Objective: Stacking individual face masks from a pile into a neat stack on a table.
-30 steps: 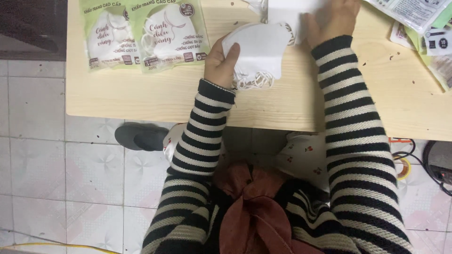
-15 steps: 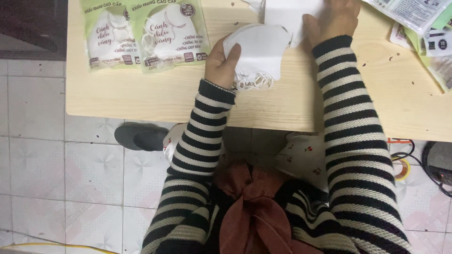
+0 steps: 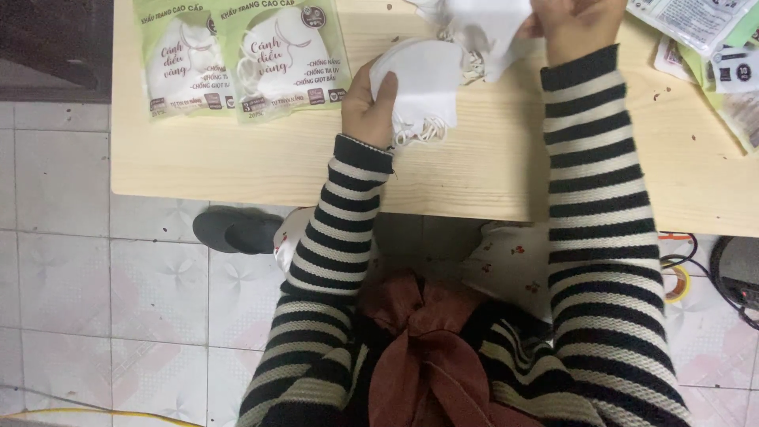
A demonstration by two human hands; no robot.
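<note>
Head view, left to right: 2 sealed green-and-white packets (image 3: pixel 241 55) lie side by side at the far left of the pale wooden table (image 3: pixel 237 158), each showing a white mask through its front; both look full and closed. Just right of them the left hand (image 3: pixel 368 107) grips a stack of folded white masks (image 3: pixel 419 83), fingers curled narrow around its left edge, elastic loops hanging loose below it. Compared with half a second ago, the stack stays put on the table, while the right hand (image 3: pixel 581 24) has lifted a single white mask (image 3: pixel 490 28) higher toward the top edge, pinching it closed between fingers; it now overlaps the stack's upper right. That suggests 1 mask is being separated from the pile. At the far right lie more flat packets (image 3: pixel 711 39), partly cut off; I cannot tell what they contain.
</note>
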